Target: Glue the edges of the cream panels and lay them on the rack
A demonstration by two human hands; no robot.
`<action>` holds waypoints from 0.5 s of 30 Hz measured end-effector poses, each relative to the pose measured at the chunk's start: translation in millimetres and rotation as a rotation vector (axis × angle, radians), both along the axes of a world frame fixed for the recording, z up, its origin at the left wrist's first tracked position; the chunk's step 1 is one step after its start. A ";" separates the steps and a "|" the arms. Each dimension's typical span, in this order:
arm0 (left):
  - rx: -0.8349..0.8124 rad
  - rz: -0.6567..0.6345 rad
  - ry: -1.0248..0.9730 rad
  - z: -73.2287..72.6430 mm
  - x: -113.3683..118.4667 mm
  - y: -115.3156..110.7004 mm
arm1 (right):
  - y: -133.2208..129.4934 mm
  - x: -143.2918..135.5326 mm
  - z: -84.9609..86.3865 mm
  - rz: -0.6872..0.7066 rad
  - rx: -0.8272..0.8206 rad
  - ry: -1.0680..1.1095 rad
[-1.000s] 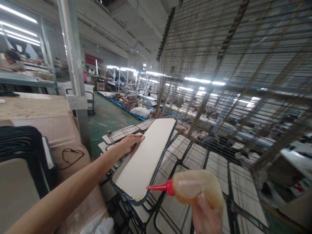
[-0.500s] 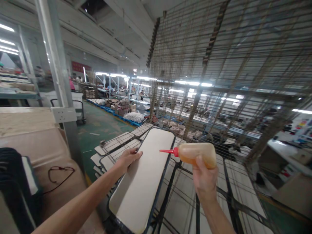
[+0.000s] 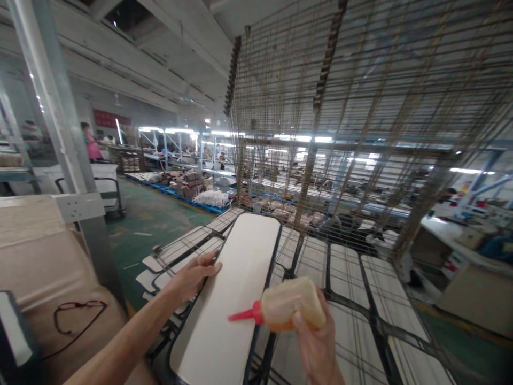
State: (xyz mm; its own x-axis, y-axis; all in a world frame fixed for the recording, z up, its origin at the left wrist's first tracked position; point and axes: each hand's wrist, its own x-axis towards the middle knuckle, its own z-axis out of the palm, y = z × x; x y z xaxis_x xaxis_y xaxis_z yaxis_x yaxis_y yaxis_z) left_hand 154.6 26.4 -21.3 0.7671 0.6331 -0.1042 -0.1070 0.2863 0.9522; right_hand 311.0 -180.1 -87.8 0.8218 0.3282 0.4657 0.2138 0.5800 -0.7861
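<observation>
A long cream panel with a dark rim (image 3: 236,289) lies on a wire rack shelf (image 3: 344,283), running away from me. My left hand (image 3: 192,275) rests on its left edge, fingers curled over the rim. In my right hand (image 3: 316,347) is a soft squeeze bottle of amber glue (image 3: 290,310) with a red nozzle. The nozzle tip points left and hovers over the panel's right half, about mid-length.
More cream panels (image 3: 385,289) lie side by side on the rack, with raised wire shelves (image 3: 360,96) above. A metal post (image 3: 60,149) stands at left beside tan sheets (image 3: 40,256). A person in pink (image 3: 90,141) stands far back.
My right hand has come down and nearer with the bottle, from the panel's far end to its middle. The view has shifted left. The left hand stays on the edge.
</observation>
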 end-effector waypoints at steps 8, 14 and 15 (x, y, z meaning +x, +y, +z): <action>0.088 -0.134 -0.037 -0.5 1.3 -9.2 | 25.6 41.8 65.4 -0.191 0.143 -0.008; 0.063 -0.049 -0.045 6.2 7.2 -14.7 | 16.4 17.9 45.4 -0.128 0.097 -0.036; 0.063 -0.028 -0.037 6.4 7.7 -14.3 | 9.6 5.9 34.5 -0.088 0.066 -0.045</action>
